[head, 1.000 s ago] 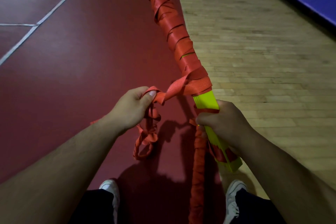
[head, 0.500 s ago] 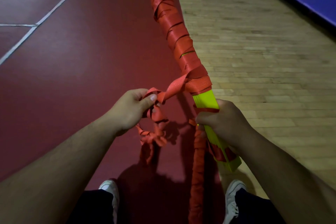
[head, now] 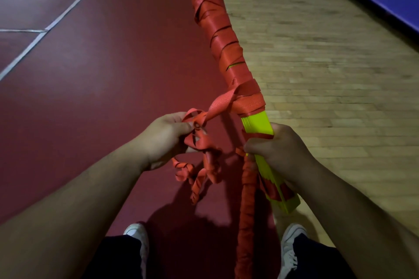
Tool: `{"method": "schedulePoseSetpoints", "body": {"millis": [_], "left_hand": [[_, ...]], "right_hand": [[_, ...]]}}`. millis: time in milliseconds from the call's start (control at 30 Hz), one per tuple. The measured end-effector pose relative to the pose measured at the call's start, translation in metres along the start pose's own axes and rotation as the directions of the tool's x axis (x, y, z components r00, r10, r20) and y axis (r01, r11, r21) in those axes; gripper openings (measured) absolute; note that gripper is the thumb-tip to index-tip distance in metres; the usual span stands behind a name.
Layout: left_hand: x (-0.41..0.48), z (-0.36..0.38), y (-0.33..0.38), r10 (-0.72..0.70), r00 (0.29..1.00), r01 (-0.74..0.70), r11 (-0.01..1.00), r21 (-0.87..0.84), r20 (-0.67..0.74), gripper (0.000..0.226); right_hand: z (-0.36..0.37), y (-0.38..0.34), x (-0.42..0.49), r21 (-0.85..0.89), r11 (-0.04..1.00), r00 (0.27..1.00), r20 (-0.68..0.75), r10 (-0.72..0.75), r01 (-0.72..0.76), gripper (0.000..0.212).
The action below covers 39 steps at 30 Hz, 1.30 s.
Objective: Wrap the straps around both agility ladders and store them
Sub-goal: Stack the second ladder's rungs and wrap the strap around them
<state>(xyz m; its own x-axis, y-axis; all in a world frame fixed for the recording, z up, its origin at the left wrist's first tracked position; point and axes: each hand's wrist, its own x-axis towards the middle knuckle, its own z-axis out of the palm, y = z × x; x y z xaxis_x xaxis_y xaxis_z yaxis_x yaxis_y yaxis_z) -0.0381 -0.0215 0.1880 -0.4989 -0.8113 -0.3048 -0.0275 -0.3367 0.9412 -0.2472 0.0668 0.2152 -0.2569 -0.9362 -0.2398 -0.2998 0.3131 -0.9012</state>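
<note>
Left grip (head: 167, 138) pinches strap (head: 221, 106), right grip (head: 280, 154) clamps ladder bundle (head: 256, 123); keep taut, next turn just above right grip.

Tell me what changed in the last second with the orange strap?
The left hand has gathered more of the loose orange strap into its fingers; the open loop that hung below it is now a bunched, curly tangle. The right hand still grips the yellow ladder bundle at the same spot, and the wrapped part looks unchanged.
</note>
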Motion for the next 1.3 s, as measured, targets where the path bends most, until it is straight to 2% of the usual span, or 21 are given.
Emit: {"method": "schedulePoseSetpoints", "body": {"millis": [133,200,267,333,367,433,500,667,767,800,900,1000,1067,1100,1133,1200,1233,1300], "left_hand": [[0.001,-0.001,0.001,0.002,0.999,-0.003,0.999,-0.033,-0.033,0.020],[0.002,-0.003,-0.002,0.031,0.998,-0.025,0.994,0.107,-0.052,0.018],[0.001,-0.007,-0.003,0.068,0.997,-0.054,0.956,0.287,-0.040,0.035],[-0.002,-0.007,0.000,0.124,0.992,-0.101,0.900,0.424,-0.027,0.044],[-0.003,-0.008,0.002,0.160,0.987,-0.129,0.868,0.480,-0.024,0.044],[-0.002,-0.005,0.004,0.239,0.971,-0.191,0.825,0.533,-0.022,0.028],[-0.002,-0.002,0.007,0.278,0.960,-0.222,0.837,0.501,-0.039,0.012],[-0.004,-0.006,0.006,0.268,0.962,-0.221,0.865,0.451,-0.044,0.012],[-0.001,-0.011,0.004,0.154,0.983,-0.131,0.970,0.206,-0.099,0.014],[0.000,-0.014,0.003,0.149,0.982,-0.124,0.973,0.193,-0.118,0.020],[0.000,-0.023,0.003,0.246,0.966,-0.187,0.876,0.444,-0.077,0.056],[-0.002,-0.023,0.003,0.252,0.968,-0.231,0.851,0.471,0.019,0.046],[-0.003,-0.020,0.003,0.226,0.973,-0.229,0.883,0.410,0.057,0.037],[-0.001,-0.018,0.002,0.198,0.979,-0.203,0.933,0.297,0.048,0.033],[0.000,-0.016,0.003,0.141,0.989,-0.144,0.984,0.107,0.036,0.027],[-0.001,-0.013,0.009,0.020,0.998,-0.006,0.981,-0.196,0.067,0.019],[-0.002,-0.013,0.011,-0.004,0.997,0.023,0.972,-0.236,0.082,0.016],[-0.004,-0.015,0.013,0.035,0.997,-0.021,0.984,-0.174,0.074,0.018]], "right_hand": [[0.000,0.000,0.000,-0.026,1.000,1.000,0.005,-0.001,0.001,0.010],[0.000,0.000,0.000,-0.030,1.000,1.000,-0.001,-0.004,0.004,0.009],[-0.001,-0.001,0.000,-0.033,0.999,1.000,-0.006,-0.010,0.010,0.009],[-0.001,-0.002,0.000,-0.034,0.999,1.000,-0.010,-0.021,0.020,0.010],[-0.002,-0.001,0.000,-0.032,0.999,1.000,-0.012,-0.025,0.025,0.010],[-0.002,-0.001,0.000,-0.016,0.999,1.000,-0.007,-0.030,0.030,0.011],[-0.002,0.000,-0.001,-0.007,0.999,0.999,-0.005,-0.034,0.034,0.012],[-0.004,0.000,0.000,0.064,0.998,0.999,0.033,-0.024,0.022,0.017],[-0.004,0.000,-0.001,0.143,0.990,0.997,0.078,-0.007,-0.004,0.015],[-0.004,-0.002,-0.002,0.160,0.987,0.996,0.086,-0.013,-0.001,0.012],[-0.006,-0.007,-0.003,0.187,0.982,0.996,0.081,-0.035,0.019,0.007],[-0.006,-0.009,-0.003,0.210,0.977,0.997,0.063,-0.051,0.037,0.018],[-0.006,-0.010,-0.004,0.228,0.973,0.995,0.076,-0.057,0.038,0.020],[-0.005,-0.011,-0.005,0.239,0.971,0.995,0.087,-0.056,0.033,0.021],[-0.006,-0.011,-0.005,0.251,0.968,0.994,0.093,-0.052,0.027,0.021],[-0.006,-0.011,-0.004,0.258,0.966,0.995,0.091,-0.042,0.017,0.021],[-0.007,-0.011,-0.004,0.256,0.967,0.995,0.090,-0.039,0.015,0.022],[-0.006,-0.010,-0.003,0.259,0.966,0.995,0.091,-0.030,0.006,0.024]]}}
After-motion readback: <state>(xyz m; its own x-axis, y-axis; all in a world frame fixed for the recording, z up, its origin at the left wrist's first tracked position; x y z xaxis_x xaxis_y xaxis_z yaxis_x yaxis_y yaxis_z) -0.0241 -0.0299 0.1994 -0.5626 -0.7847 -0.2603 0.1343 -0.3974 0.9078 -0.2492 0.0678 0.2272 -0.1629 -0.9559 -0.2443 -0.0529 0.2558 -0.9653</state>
